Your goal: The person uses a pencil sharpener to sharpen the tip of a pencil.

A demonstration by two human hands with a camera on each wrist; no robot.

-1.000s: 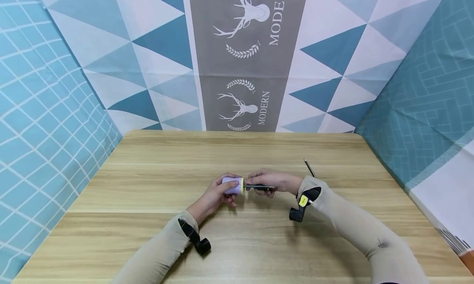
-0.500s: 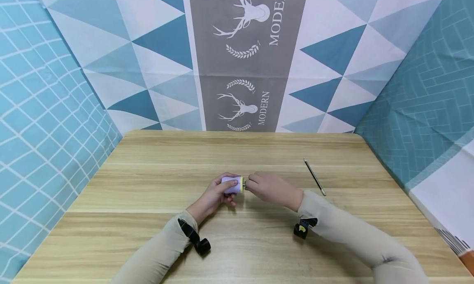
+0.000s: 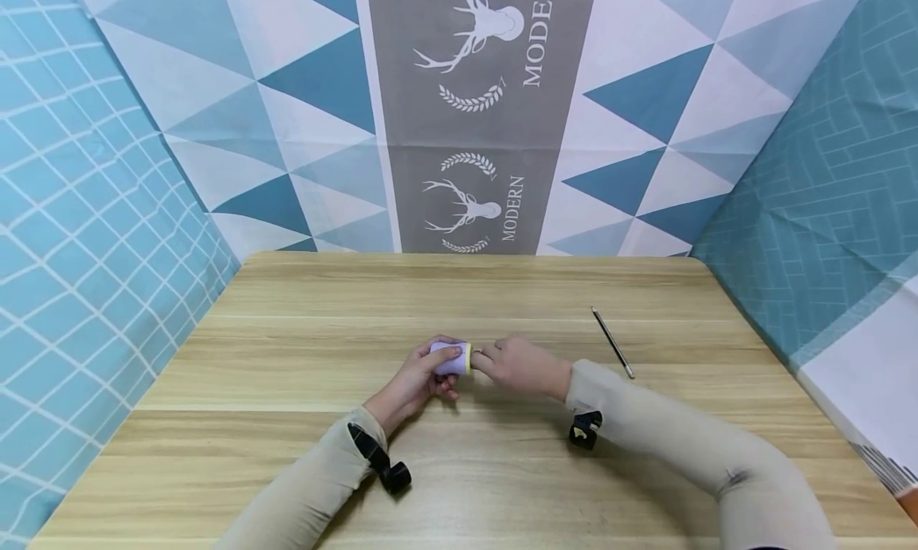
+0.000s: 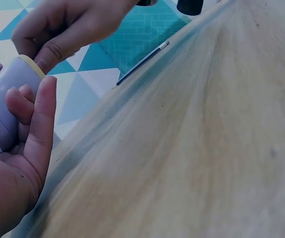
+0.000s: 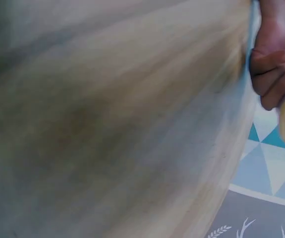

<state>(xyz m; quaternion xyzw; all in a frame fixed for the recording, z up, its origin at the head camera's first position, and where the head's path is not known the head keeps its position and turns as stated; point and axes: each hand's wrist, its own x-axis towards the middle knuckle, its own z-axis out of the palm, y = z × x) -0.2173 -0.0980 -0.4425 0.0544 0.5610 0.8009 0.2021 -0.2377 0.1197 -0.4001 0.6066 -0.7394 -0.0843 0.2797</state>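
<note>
A lavender cylindrical container (image 3: 448, 361) with a yellow rim lies sideways over the middle of the table. My left hand (image 3: 413, 381) grips its body, thumb on top, and its open end faces right. In the left wrist view the container (image 4: 6, 99) sits against the curled fingers of that hand. My right hand (image 3: 525, 368) is at the mouth, thumb and fingertips bent right at the yellow rim; in the left wrist view this hand (image 4: 80, 27) overlaps the opening. I cannot tell what its fingers hold there. The right wrist view catches the rim (image 5: 284, 130) at its edge.
A dark pencil (image 3: 612, 341) lies slanted on the wooden table (image 3: 323, 295), to the right of my right hand. Behind the table hangs a patterned cloth (image 3: 473, 119); tiled blue cloth (image 3: 93, 215) stands at the left. Each wrist carries a small black camera (image 3: 395, 478).
My right hand turned over and moved left to the container's mouth. The dark stick seen between hand and rim shortened, then vanished from sight. My left hand and the container stayed put.
</note>
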